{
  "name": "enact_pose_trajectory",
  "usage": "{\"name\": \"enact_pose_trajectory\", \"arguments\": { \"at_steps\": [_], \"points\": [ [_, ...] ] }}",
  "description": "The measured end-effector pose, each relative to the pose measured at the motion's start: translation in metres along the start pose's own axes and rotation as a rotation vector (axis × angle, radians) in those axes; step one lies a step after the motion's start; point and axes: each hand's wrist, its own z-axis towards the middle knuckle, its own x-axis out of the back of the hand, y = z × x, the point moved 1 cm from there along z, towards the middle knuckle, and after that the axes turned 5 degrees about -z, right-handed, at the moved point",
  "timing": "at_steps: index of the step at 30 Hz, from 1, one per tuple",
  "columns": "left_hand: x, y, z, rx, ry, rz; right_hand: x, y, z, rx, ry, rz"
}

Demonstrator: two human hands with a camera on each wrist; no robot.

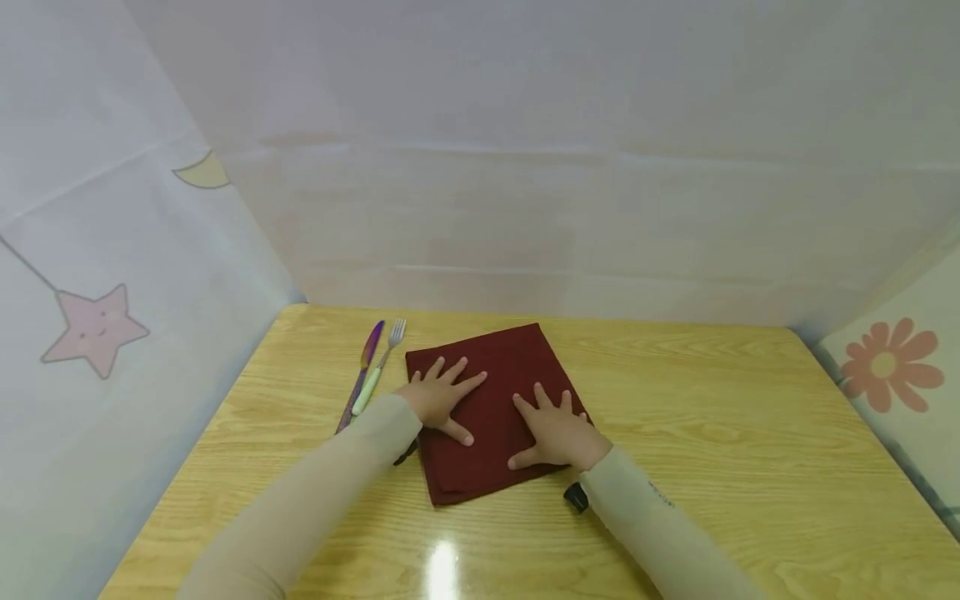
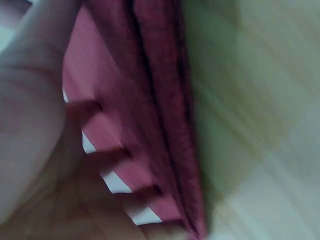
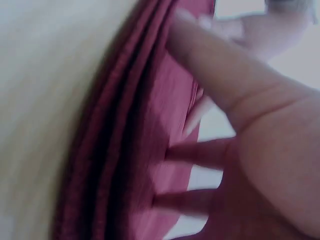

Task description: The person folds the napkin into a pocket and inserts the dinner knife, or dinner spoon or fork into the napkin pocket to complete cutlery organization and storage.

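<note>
A dark red folded cloth (image 1: 495,425) lies slightly turned on the wooden table, its stacked layers showing along the edges in both wrist views. My left hand (image 1: 441,400) rests on the cloth's left part, fingers spread wide and thumb pointing toward the middle. On its right part lies my right hand (image 1: 557,433), also with spread, straight fingers. The left wrist view shows the fingertips touching the cloth's top (image 2: 115,120) near a folded edge. In the right wrist view, fingers (image 3: 195,152) touch the cloth beside its thick layered edge.
Left of the cloth, a purple knife (image 1: 363,367) and a fork (image 1: 378,367) with a pale green handle lie side by side, close to my left forearm. White sheeting (image 1: 525,208) stands behind the wooden table (image 1: 697,400) and along both sides.
</note>
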Motion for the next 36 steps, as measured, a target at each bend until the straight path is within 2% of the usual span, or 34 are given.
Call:
{"name": "enact_pose_trajectory", "arguments": {
  "at_steps": [6, 10, 17, 21, 26, 36],
  "points": [
    [-0.008, 0.027, 0.001, 0.113, 0.027, 0.011, 0.015, 0.031, 0.010, 0.073, -0.048, 0.057],
    [-0.012, 0.041, 0.004, 0.141, 0.061, 0.024, 0.023, 0.049, 0.014, 0.117, -0.086, 0.077],
    [-0.014, 0.049, 0.004, 0.171, 0.101, 0.059, 0.034, 0.067, 0.024, 0.184, -0.131, 0.131],
    [-0.015, 0.053, 0.001, 0.177, 0.109, 0.043, 0.036, 0.076, 0.030, 0.212, -0.141, 0.151],
    [-0.014, 0.067, -0.001, 0.203, 0.120, -0.004, 0.039, 0.087, 0.036, 0.251, -0.147, 0.198],
    [-0.020, 0.088, 0.000, 0.280, 0.160, 0.030, 0.046, 0.099, 0.046, 0.284, -0.164, 0.210]
  ]
}}
